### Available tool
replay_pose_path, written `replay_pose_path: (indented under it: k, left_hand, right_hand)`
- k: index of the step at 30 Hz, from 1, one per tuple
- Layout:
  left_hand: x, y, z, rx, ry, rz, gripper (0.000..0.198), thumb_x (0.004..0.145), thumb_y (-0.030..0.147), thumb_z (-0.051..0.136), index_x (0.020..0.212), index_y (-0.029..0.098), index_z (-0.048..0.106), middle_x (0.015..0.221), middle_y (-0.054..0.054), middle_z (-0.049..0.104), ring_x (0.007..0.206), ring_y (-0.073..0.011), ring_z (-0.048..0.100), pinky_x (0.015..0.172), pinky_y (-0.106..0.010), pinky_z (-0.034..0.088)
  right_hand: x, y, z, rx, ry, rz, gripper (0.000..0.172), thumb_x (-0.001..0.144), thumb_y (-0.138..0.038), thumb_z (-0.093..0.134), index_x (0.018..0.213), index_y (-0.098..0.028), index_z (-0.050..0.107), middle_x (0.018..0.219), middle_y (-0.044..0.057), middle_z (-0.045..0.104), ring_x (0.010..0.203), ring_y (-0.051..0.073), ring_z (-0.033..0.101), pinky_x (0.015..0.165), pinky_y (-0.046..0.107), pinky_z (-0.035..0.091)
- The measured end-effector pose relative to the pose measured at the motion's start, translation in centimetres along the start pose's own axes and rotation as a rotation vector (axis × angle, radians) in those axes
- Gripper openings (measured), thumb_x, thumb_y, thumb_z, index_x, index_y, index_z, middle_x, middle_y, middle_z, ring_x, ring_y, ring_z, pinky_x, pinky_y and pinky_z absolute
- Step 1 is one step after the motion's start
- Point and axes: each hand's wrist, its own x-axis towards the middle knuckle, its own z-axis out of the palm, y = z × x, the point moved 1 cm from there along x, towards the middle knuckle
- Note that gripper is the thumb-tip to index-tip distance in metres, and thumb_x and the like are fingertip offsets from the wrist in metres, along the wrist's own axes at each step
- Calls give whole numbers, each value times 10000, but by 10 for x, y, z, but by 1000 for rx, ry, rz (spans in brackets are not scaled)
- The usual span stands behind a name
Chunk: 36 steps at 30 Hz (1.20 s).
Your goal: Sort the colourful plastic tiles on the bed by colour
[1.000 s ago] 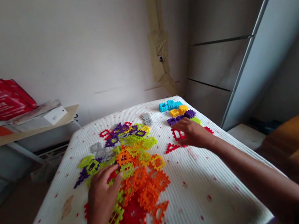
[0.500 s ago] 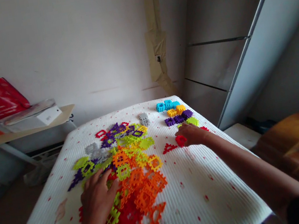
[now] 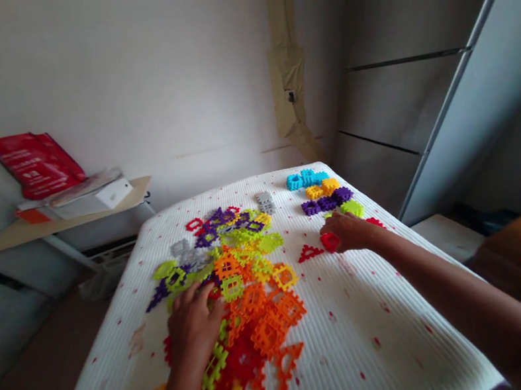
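A mixed pile of flat plastic interlocking blocks [image 3: 259,330] in orange, red, yellow, green, purple and grey spreads over the middle and near left of the white cloth-covered surface [image 3: 356,339]. At the pile's left side rests my left hand [image 3: 193,321], thumb and fingers apart, its fingertips over the pieces. On the far right, my right hand [image 3: 351,231] is curled round a red interlocking block [image 3: 330,242]; its fingertips are partly hidden. Just left of that block lies a red triangular piece [image 3: 310,252]. Another red piece [image 3: 375,222] shows behind the right wrist.
Beyond my right hand are sorted groups: green pieces [image 3: 352,208], purple pieces [image 3: 326,203], yellow pieces [image 3: 322,189] and blue pieces [image 3: 306,178]. A grey stack [image 3: 265,202] stands left of them. A side table [image 3: 139,193] with red bags [image 3: 36,166] is at the left; a cabinet [image 3: 407,108] is at the right.
My view has turned a little to the left, so everything sits further right in the picture. Both hands stay at nearly the same places among the pieces.
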Motion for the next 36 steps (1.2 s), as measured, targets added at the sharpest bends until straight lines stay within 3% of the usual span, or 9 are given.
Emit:
replay_pose_path:
  k: [4, 8, 13, 19, 25, 27, 30, 33, 36]
  left_hand:
    - [-1, 1, -3, -69, -13, -63, 327, 748, 296, 521, 1046, 246, 647, 1213, -83, 572, 1151, -262, 463, 966, -379, 371]
    - [0, 3, -3, -112, -51, -121, 283, 720, 277, 570, 986, 260, 665, 1195, -90, 580, 1125, -288, 465, 928, -403, 379]
    - [-1, 5, -6, -101, -68, -112, 186, 719, 255, 587, 878, 255, 684, 1104, -97, 622, 1059, -289, 488, 878, -405, 379]
    - [-3, 8, -13, -73, -50, -86, 117, 698, 255, 598, 793, 232, 663, 930, -94, 636, 934, -261, 520, 815, -372, 399]
    - [-3, 7, -17, -75, 24, -87, 74, 684, 212, 569, 751, 202, 600, 847, -76, 617, 905, -251, 529, 792, -355, 401]
    - [-3, 7, -18, -188, 69, -112, 55, 683, 210, 562, 735, 200, 575, 812, -52, 614, 853, -223, 544, 778, -330, 407]
    - [-4, 9, -17, -611, 93, -180, 80, 683, 266, 572, 710, 200, 536, 686, 7, 578, 666, -159, 542, 645, -271, 417]
    - [-7, 16, -16, -1033, 10, -221, 174, 667, 334, 611, 710, 195, 516, 577, 55, 515, 515, -107, 479, 506, -219, 375]
    - [-11, 27, -14, -1262, -118, -266, 227, 655, 369, 636, 717, 191, 508, 502, 78, 493, 435, -87, 436, 442, -202, 346]
  right_hand:
    - [-2, 1, 1, 27, 35, 11, 417, 660, -233, 680, 1073, -212, 628, 1040, 92, 618, 1008, 275, 521, 795, 361, 420]
    - [-12, -8, -5, 76, 184, -13, 481, 700, -231, 659, 1170, -171, 577, 1095, 113, 608, 1038, 269, 517, 837, 372, 426]
    - [-26, -47, -2, 180, 310, -187, 324, 757, -182, 601, 1080, -163, 609, 1024, 110, 632, 961, 243, 555, 836, 376, 442]
    - [-28, -97, 22, 244, 311, -330, 103, 835, -174, 516, 857, -173, 618, 849, 68, 623, 807, 183, 559, 727, 304, 435]
    - [-22, -111, 43, 224, 370, -368, 260, 919, -164, 378, 717, -160, 541, 741, 43, 560, 668, 133, 491, 627, 255, 377]
    - [-21, -110, 46, 245, 406, -360, 261, 922, -169, 369, 725, -160, 540, 731, 41, 552, 667, 131, 485, 618, 250, 366]
    - [-20, -110, 48, 265, 450, -350, 266, 923, -180, 365, 722, -164, 538, 721, 38, 549, 661, 129, 480, 614, 247, 360]
    - [-20, -110, 50, 266, 459, -336, 257, 911, -180, 384, 707, -166, 539, 723, 38, 558, 650, 123, 482, 609, 242, 360]
    - [-18, -110, 51, 282, 473, -309, 251, 899, -175, 398, 698, -164, 548, 710, 38, 564, 638, 121, 491, 595, 236, 362]
